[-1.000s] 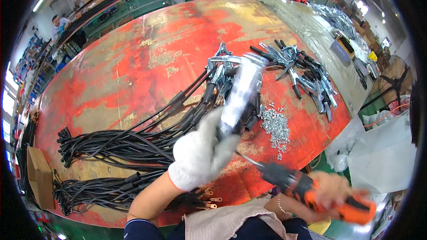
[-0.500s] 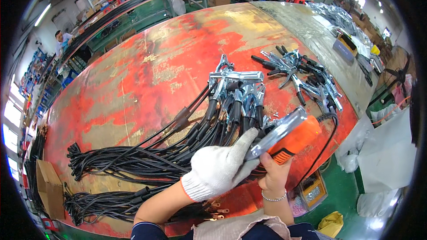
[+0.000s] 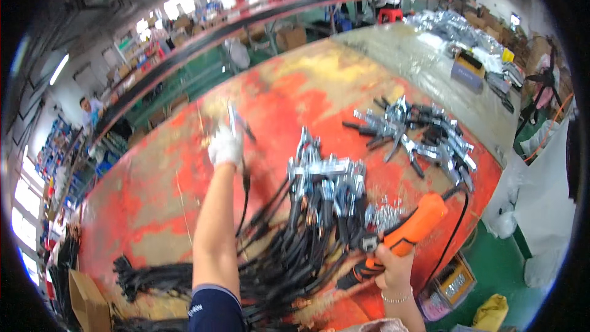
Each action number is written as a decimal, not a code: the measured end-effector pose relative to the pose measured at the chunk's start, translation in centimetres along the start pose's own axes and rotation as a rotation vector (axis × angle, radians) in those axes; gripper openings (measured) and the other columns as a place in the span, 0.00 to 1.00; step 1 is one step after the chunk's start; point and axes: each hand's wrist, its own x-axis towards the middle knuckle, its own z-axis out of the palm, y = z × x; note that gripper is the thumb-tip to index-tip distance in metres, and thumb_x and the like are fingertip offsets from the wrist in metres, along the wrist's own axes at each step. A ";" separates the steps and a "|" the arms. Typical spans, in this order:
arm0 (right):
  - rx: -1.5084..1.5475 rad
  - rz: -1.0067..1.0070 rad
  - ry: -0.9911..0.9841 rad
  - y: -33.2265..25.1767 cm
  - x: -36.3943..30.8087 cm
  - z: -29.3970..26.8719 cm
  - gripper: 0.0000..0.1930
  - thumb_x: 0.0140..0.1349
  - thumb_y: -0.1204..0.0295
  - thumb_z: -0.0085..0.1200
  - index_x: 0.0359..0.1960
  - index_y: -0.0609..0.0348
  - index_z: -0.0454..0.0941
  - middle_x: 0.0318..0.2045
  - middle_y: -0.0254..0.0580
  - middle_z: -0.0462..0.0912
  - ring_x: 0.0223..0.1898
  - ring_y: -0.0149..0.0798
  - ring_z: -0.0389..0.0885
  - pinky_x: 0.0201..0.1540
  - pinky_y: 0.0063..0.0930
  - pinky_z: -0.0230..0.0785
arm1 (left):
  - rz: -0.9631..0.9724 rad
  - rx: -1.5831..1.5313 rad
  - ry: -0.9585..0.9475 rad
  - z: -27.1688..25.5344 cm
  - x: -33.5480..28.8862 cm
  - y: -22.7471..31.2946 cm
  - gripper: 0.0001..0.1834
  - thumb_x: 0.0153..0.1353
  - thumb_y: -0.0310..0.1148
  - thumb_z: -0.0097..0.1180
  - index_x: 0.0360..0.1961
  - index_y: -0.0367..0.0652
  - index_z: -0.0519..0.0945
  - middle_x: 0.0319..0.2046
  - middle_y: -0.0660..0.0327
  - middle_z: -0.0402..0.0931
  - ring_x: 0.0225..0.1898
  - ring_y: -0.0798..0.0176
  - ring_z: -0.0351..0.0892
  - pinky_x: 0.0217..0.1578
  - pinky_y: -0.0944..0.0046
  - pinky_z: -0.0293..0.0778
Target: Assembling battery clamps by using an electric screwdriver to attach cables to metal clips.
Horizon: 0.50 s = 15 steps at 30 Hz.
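My left hand (image 3: 225, 147), in a white knit glove, reaches far over the table. It is closed on a silver clamp (image 3: 232, 114) with a dark handle; a black cable (image 3: 247, 184) trails down from it. My bare right hand (image 3: 394, 268), with a beaded bracelet, grips an orange-and-black power screwdriver (image 3: 419, 226) near the front right. Between the hands lies a heap of silver clamps (image 3: 329, 175) joined to bundled black cables (image 3: 270, 273). Small silver screws (image 3: 385, 214) are scattered beside the screwdriver.
Loose clamps with black grips (image 3: 418, 138) are piled at the right of the red, worn table (image 3: 301, 101). The tool's cord (image 3: 460, 221) runs along that side. Cardboard (image 3: 87, 301) stands front left, a box of small parts (image 3: 456, 284) below right. People work beyond.
My left hand has left the screwdriver and swung far forward and left with a cabled clamp. The clamp held by the screwdriver is gone from there; the tool now points lower left.
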 end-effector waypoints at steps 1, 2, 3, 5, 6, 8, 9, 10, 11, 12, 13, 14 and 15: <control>-0.018 0.012 0.008 0.3 0.2 -0.2 0.37 0.44 0.87 0.60 0.57 0.54 0.57 0.34 0.41 0.77 0.33 0.34 0.79 0.35 0.31 0.77 | 0.154 0.066 0.190 1.2 -0.2 -1.1 0.32 0.58 0.53 0.45 0.61 0.48 0.62 0.52 0.43 0.69 0.54 0.46 0.68 0.49 0.49 0.69; -0.054 0.005 0.023 -0.2 0.4 -1.1 0.38 0.43 0.88 0.61 0.57 0.54 0.57 0.34 0.41 0.77 0.34 0.35 0.79 0.36 0.32 0.77 | 0.228 -0.007 -0.010 0.6 -1.6 2.4 0.31 0.58 0.51 0.46 0.59 0.44 0.64 0.51 0.45 0.71 0.55 0.47 0.67 0.50 0.48 0.68; -0.018 -0.051 -0.016 -0.9 0.6 -1.5 0.38 0.44 0.88 0.60 0.57 0.54 0.57 0.34 0.41 0.77 0.34 0.34 0.79 0.36 0.31 0.78 | 0.513 -0.290 -0.131 0.5 -3.1 4.4 0.27 0.62 0.47 0.45 0.56 0.41 0.68 0.51 0.50 0.72 0.54 0.52 0.69 0.54 0.54 0.65; -0.003 -0.069 0.036 -1.2 1.0 -2.0 0.37 0.44 0.88 0.60 0.57 0.54 0.57 0.34 0.41 0.77 0.33 0.34 0.80 0.36 0.31 0.78 | 0.577 -1.119 -0.747 -1.7 -7.4 7.8 0.21 0.65 0.42 0.41 0.53 0.40 0.72 0.50 0.54 0.74 0.53 0.58 0.70 0.55 0.60 0.64; 0.020 -0.063 0.027 -1.2 1.1 -1.9 0.37 0.44 0.88 0.60 0.57 0.54 0.57 0.34 0.41 0.77 0.33 0.34 0.80 0.36 0.31 0.78 | 0.658 -1.097 -0.911 -3.5 -8.8 8.6 0.21 0.67 0.42 0.40 0.53 0.40 0.73 0.49 0.54 0.74 0.52 0.60 0.71 0.55 0.62 0.64; 0.051 -0.050 0.005 -1.3 1.0 -1.3 0.37 0.45 0.88 0.60 0.57 0.54 0.57 0.34 0.42 0.77 0.33 0.35 0.80 0.36 0.31 0.78 | 0.771 -1.060 -1.075 -4.4 -10.5 8.3 0.21 0.68 0.42 0.39 0.51 0.38 0.73 0.48 0.55 0.75 0.51 0.61 0.72 0.55 0.63 0.64; 0.043 -0.036 -0.005 -1.2 0.7 -1.4 0.37 0.45 0.88 0.61 0.57 0.54 0.57 0.34 0.42 0.77 0.33 0.35 0.80 0.36 0.31 0.78 | 0.818 -1.036 -1.074 -4.5 -10.8 8.0 0.22 0.68 0.42 0.39 0.50 0.36 0.74 0.46 0.55 0.76 0.50 0.61 0.72 0.54 0.63 0.64; 0.036 -0.022 -0.013 -1.0 0.5 -1.7 0.37 0.45 0.88 0.61 0.57 0.54 0.57 0.34 0.42 0.77 0.33 0.35 0.80 0.36 0.31 0.78 | 0.776 -1.059 -1.201 -4.9 -10.8 7.4 0.22 0.68 0.43 0.40 0.48 0.35 0.75 0.44 0.56 0.77 0.48 0.63 0.73 0.53 0.64 0.66; 0.028 -0.009 -0.021 -1.0 0.2 -1.8 0.37 0.45 0.88 0.61 0.57 0.54 0.57 0.34 0.42 0.78 0.33 0.35 0.80 0.36 0.31 0.78 | 0.744 -1.017 -1.255 -5.1 -10.9 7.2 0.21 0.67 0.43 0.41 0.47 0.35 0.75 0.43 0.57 0.77 0.47 0.64 0.73 0.52 0.64 0.66; 0.038 -0.025 -0.047 -1.0 0.0 -1.6 0.37 0.45 0.87 0.61 0.57 0.54 0.57 0.34 0.43 0.78 0.34 0.36 0.80 0.36 0.31 0.78 | 0.715 -0.973 -1.307 -5.3 -10.8 7.1 0.21 0.67 0.43 0.41 0.46 0.35 0.75 0.42 0.58 0.77 0.46 0.64 0.74 0.51 0.64 0.67; 0.048 -0.042 -0.073 -1.1 -0.2 -1.3 0.37 0.45 0.87 0.61 0.57 0.54 0.57 0.34 0.43 0.78 0.34 0.36 0.80 0.36 0.31 0.78 | 0.684 -0.927 -1.358 -5.8 -10.8 7.2 0.21 0.67 0.43 0.42 0.45 0.35 0.76 0.41 0.59 0.77 0.45 0.65 0.74 0.50 0.65 0.68; 0.058 -0.059 -0.098 -1.3 -0.5 -1.1 0.37 0.45 0.87 0.61 0.57 0.54 0.58 0.34 0.43 0.78 0.34 0.36 0.80 0.36 0.31 0.77 | 0.750 -0.865 -1.363 -6.6 -11.1 7.5 0.19 0.67 0.42 0.43 0.44 0.36 0.77 0.39 0.60 0.77 0.42 0.66 0.74 0.48 0.65 0.69; 0.058 -0.054 -0.101 -1.4 -0.7 -1.1 0.36 0.45 0.88 0.61 0.57 0.54 0.58 0.34 0.43 0.78 0.34 0.36 0.80 0.36 0.31 0.77 | 0.841 -0.838 -1.376 -7.4 -11.3 7.9 0.20 0.65 0.43 0.46 0.44 0.35 0.77 0.38 0.61 0.77 0.41 0.67 0.74 0.47 0.66 0.70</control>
